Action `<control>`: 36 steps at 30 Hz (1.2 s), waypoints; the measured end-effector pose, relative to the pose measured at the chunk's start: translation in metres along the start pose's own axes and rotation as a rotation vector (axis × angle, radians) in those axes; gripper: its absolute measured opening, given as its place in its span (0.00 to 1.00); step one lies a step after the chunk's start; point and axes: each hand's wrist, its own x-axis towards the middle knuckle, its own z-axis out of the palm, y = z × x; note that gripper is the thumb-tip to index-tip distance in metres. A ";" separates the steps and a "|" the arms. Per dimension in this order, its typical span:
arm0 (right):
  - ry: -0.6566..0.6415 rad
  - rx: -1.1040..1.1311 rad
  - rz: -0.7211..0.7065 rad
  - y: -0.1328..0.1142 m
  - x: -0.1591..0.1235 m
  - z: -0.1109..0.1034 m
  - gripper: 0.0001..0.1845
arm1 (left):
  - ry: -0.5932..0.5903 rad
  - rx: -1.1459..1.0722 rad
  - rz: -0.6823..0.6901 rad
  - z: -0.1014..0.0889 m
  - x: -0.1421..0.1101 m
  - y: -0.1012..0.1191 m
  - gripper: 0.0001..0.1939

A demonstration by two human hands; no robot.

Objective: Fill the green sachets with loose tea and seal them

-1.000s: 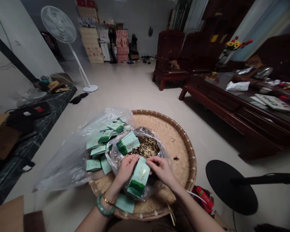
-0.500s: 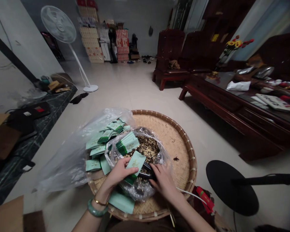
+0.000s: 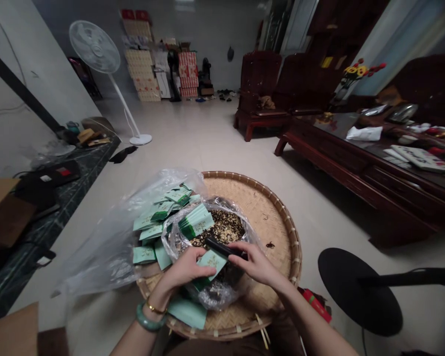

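I'm watching the left hand (image 3: 189, 267) pinching a green packet (image 3: 214, 262) and the right hand (image 3: 255, 263) gripping a black tool (image 3: 218, 245), best kept straight along the packet's edge.

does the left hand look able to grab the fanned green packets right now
Probably not without letting go first: the left hand is holding a single green packet, though nothing seems to cover the fanned green packets in the clear plastic bag.
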 end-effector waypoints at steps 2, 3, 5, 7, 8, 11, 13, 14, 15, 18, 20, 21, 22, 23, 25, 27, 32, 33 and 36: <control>0.014 -0.021 -0.019 -0.005 0.003 0.003 0.15 | 0.006 0.027 -0.011 0.000 0.001 0.000 0.10; 0.024 -0.020 -0.024 -0.006 0.004 0.004 0.15 | 0.010 0.031 -0.008 -0.001 0.002 0.000 0.10; 0.031 0.019 -0.009 -0.005 0.006 0.003 0.16 | 0.019 0.034 0.003 -0.004 0.003 -0.001 0.11; 0.047 0.101 0.043 0.001 0.006 -0.001 0.18 | 0.010 0.027 0.010 -0.006 0.004 -0.002 0.12; 0.068 0.143 0.075 0.005 0.005 -0.003 0.20 | 0.008 0.020 0.014 -0.008 0.004 -0.002 0.12; 0.181 0.154 0.130 0.026 -0.002 -0.006 0.23 | 0.061 -0.052 0.045 -0.011 0.006 -0.005 0.15; 0.243 0.032 0.104 0.043 -0.009 -0.003 0.23 | 0.137 -0.144 0.068 -0.012 0.008 -0.007 0.20; 0.245 -0.041 0.075 0.051 -0.013 0.001 0.23 | 0.171 -0.192 0.075 -0.011 0.010 -0.009 0.23; 0.228 -0.090 0.038 0.057 -0.017 0.005 0.22 | 0.198 -0.235 0.079 -0.010 0.011 -0.010 0.25; 0.240 -0.181 -0.028 0.062 -0.022 0.018 0.22 | 0.247 -0.313 0.090 -0.005 0.016 -0.013 0.26; 0.287 -0.144 -0.037 0.053 -0.015 0.023 0.21 | 0.261 -0.323 0.103 0.002 0.018 -0.011 0.25; 0.312 -0.090 -0.037 0.045 -0.009 0.024 0.21 | 0.260 -0.322 0.111 0.005 0.018 -0.010 0.24; 0.327 -0.010 -0.026 0.036 -0.002 0.025 0.20 | 0.251 -0.322 0.119 0.008 0.019 -0.008 0.24; 0.331 0.083 -0.018 0.027 0.006 0.026 0.21 | 0.237 -0.326 0.125 0.011 0.019 -0.006 0.25; 0.344 0.218 -0.022 0.011 0.022 0.027 0.19 | 0.206 -0.356 0.131 0.016 0.020 -0.001 0.25; 0.340 0.296 -0.020 0.001 0.034 0.029 0.16 | 0.229 -0.378 0.149 0.017 0.022 0.003 0.22; 0.303 0.377 0.001 -0.005 0.041 0.034 0.16 | 0.459 -0.303 0.213 0.017 0.030 0.007 0.19; 0.300 0.406 0.018 -0.004 0.040 0.034 0.17 | 0.483 -0.296 0.214 0.018 0.032 0.007 0.20; 0.289 0.499 0.074 -0.001 0.038 0.033 0.20 | 0.541 -0.280 0.222 0.020 0.037 0.003 0.23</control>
